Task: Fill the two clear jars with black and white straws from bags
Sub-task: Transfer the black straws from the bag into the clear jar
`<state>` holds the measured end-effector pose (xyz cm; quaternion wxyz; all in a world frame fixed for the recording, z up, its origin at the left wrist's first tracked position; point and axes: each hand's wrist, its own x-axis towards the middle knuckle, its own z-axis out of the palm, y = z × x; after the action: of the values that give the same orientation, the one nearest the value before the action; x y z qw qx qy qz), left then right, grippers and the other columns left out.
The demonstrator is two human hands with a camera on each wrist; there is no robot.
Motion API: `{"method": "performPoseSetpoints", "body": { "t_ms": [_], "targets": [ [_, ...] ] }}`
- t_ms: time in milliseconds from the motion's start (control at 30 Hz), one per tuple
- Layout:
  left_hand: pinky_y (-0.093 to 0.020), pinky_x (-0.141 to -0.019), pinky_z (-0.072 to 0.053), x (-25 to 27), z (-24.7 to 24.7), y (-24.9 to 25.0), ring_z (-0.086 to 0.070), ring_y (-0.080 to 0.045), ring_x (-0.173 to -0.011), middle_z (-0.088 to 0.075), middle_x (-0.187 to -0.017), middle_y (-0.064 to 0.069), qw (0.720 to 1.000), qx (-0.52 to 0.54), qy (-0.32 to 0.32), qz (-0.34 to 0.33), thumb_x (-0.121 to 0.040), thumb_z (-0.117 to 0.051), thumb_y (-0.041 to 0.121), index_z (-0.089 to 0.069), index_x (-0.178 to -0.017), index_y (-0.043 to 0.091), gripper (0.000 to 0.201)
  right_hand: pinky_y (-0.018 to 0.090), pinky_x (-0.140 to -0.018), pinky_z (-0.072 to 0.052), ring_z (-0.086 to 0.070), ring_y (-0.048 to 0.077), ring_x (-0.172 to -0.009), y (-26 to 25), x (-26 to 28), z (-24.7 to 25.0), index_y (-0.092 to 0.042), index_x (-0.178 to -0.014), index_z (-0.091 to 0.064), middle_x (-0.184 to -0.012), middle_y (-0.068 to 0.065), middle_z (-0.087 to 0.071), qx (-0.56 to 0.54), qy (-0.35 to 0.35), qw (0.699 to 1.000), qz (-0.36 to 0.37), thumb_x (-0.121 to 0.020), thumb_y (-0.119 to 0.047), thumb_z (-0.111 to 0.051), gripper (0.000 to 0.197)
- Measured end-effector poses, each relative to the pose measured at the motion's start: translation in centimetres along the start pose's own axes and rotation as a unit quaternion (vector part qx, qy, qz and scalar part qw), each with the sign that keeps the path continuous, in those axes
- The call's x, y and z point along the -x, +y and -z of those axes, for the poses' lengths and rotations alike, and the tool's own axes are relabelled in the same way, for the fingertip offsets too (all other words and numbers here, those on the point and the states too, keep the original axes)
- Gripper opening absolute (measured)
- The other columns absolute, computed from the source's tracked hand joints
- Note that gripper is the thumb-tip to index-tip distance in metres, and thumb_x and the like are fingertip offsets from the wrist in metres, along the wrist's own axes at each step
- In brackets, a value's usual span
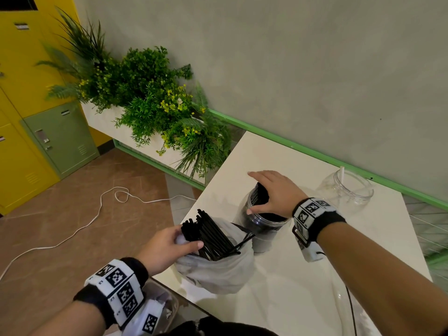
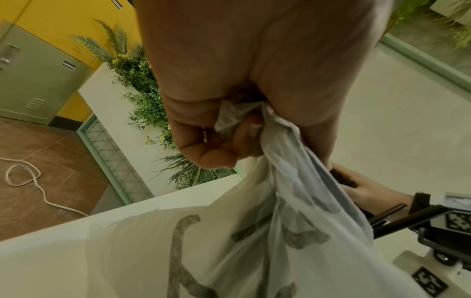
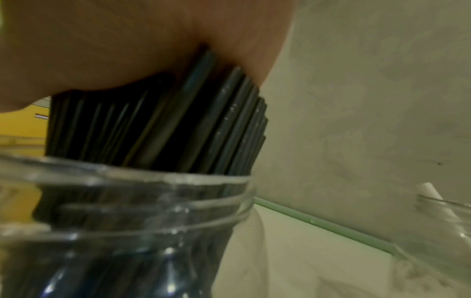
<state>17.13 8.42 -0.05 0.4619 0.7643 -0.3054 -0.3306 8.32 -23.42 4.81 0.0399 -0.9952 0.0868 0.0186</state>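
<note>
Currently the black-straw step is in hand: the clear plastic jar packed with black straws point(image 1: 263, 224) stands on the white table point(image 1: 286, 282), and everything else is placed from it. The right hand point(image 1: 271, 192) lies over its mouth, palm on the tops of the black straws in the jar point(image 3: 163, 121), fingers fairly straight, pressing or steadying the bundle; whether the thumb pinches any straws cannot be told. Just beside the jar, on the near-left side, the thin translucent white plastic bag point(image 1: 218, 267) sits open with a loose bundle of black straws point(image 1: 208, 234) sticking out. The left hand point(image 1: 167, 248) grips the bag's gathered edge, fingers curled round the plastic point(image 2: 242, 121) in the left wrist view. Well apart from the jar, far-right near the wall, the second clear wide-mouth jar point(image 1: 346, 190) holds only a single white straw point(image 1: 342, 173). Judgement: first jar is close to full, second barely started. Next move likely calls for the right hand to come off the jar, pull more black straws from the bag while the left holds the bag mouth, or switch to white straws. Loose straws could tip over the bag's edge. Planter of green plants point(image 1: 155, 103) beyond the table's far-left corner.
</note>
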Motion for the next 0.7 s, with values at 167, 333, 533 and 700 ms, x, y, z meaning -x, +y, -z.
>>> {"method": "performPoseSetpoints", "body": {
  "t_ms": [167,333,533,700],
  "targets": [
    [-0.025,-0.085,-0.050,0.1,0.2,-0.1,-0.066,0.001,-0.089,-0.073,-0.093,0.016,1.000,-0.005,0.003,0.002,-0.082,-0.072,0.035,-0.068,-0.096,0.026,0.017,0.035,-0.078,-0.046,-0.052,0.017,-0.095,-0.3,-0.3,0.1,-0.023,-0.102,-0.059,-0.099,-0.006,-0.057,-0.045,0.107,0.991,-0.071,-0.075,-0.072,-0.058,0.056],
    [-0.029,-0.091,-0.051,0.0,0.3,-0.1,-0.066,0.000,-0.092,-0.073,-0.096,0.015,1.000,-0.002,-0.003,0.002,-0.080,-0.073,0.039,-0.068,-0.100,0.025,0.025,0.035,-0.078,-0.046,-0.052,0.019,-0.093,0.4,-0.8,1.5,-0.022,-0.094,-0.059,-0.095,-0.004,-0.057,-0.092,0.147,0.978,-0.119,-0.084,-0.058,-0.058,0.037],
    [-0.032,-0.092,-0.050,-0.4,0.1,-0.1,-0.066,0.000,-0.094,-0.073,-0.099,0.016,1.000,-0.003,-0.002,-0.005,-0.075,-0.074,0.048,-0.068,-0.100,0.029,0.033,0.045,-0.104,-0.038,-0.042,0.027,-0.124,0.8,-0.2,1.1,-0.029,-0.137,-0.044,-0.135,0.002,-0.048,-0.115,0.051,0.980,-0.152,-0.089,-0.063,-0.046,0.060],
    [-0.029,-0.091,-0.051,-0.4,0.0,-0.3,-0.066,0.002,-0.093,-0.073,-0.098,0.016,1.000,-0.004,-0.001,-0.004,-0.076,-0.074,0.048,-0.068,-0.100,0.027,0.032,0.043,-0.111,-0.030,-0.034,0.024,-0.134,-0.4,2.9,1.1,-0.028,-0.145,-0.033,-0.148,0.000,-0.037,-0.139,0.154,0.970,-0.126,-0.080,-0.081,-0.032,0.084]
  ]
}}
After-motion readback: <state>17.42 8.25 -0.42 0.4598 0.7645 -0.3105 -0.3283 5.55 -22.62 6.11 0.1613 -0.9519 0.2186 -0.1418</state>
